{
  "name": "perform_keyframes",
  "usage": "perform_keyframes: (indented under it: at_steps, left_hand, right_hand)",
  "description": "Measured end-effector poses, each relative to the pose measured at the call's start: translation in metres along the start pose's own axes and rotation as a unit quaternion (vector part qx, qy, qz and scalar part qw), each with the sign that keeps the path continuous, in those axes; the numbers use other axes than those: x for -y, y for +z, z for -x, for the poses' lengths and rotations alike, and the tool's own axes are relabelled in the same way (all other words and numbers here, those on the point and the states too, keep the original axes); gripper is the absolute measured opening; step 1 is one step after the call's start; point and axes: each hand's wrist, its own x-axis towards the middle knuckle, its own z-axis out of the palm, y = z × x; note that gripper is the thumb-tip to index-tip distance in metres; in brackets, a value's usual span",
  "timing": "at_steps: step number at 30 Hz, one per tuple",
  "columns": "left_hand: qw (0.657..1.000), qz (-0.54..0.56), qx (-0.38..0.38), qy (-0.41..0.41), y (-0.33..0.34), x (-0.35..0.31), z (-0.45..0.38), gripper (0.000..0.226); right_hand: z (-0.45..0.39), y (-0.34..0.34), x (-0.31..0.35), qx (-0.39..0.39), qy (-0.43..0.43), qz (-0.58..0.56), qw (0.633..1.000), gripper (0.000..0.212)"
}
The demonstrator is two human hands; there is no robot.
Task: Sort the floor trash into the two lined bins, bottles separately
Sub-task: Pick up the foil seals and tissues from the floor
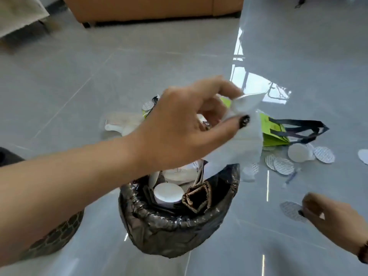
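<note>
Left hand [179, 124]: fingers pinch a crumpled white paper sheet [245, 124], held above and just beyond the black-lined round bin [179, 220] on the glossy grey tiled floor [99, 76]. Right hand [330, 218]: fingers pinch a round printed foil seal [289, 211] near floor level, right of the bin.

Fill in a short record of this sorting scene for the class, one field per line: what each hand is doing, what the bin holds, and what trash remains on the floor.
left hand: left hand pinches white paper above the bin
right hand: right hand pinches a round foil disc near the floor
bin: black-lined bin, holding a cardboard tube, a white round lid and paper
floor trash left: green bag with black handles, more round foil discs
second bin: only a dark edge at far left, contents not visible
bottles: none visible
</note>
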Motion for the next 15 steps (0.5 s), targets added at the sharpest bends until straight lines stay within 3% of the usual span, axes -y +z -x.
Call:
perform_keyframes:
  at_steps: [4, 7, 9, 12, 15]
  left_hand:
    - [0.997, -0.056, -0.061, 0.000, -0.043, 0.025, 0.057, 0.018]
    - [0.990, -0.141, -0.011, 0.014, -0.048, 0.041, 0.089, 0.012]
    - [0.976, -0.209, 0.047, 0.020, -0.046, 0.056, 0.102, 0.010]
    - [0.941, -0.304, 0.149, 0.017, -0.042, 0.074, 0.108, 0.023]
    - [0.905, -0.356, 0.230, -0.040, -0.034, 0.076, 0.097, 0.033]
  right_hand:
    - [-0.023, -0.083, 0.076, -0.078, -0.045, -0.149, 0.985, 0.021]
    - [-0.038, -0.142, 0.143, -0.100, -0.143, -0.255, 0.951, 0.040]
    - [-0.047, -0.166, 0.190, -0.070, -0.197, -0.295, 0.932, 0.016]
    - [-0.070, -0.172, 0.247, -0.033, -0.262, -0.262, 0.928, 0.017]
    - [-0.083, -0.149, 0.286, -0.012, -0.313, -0.126, 0.941, 0.010]
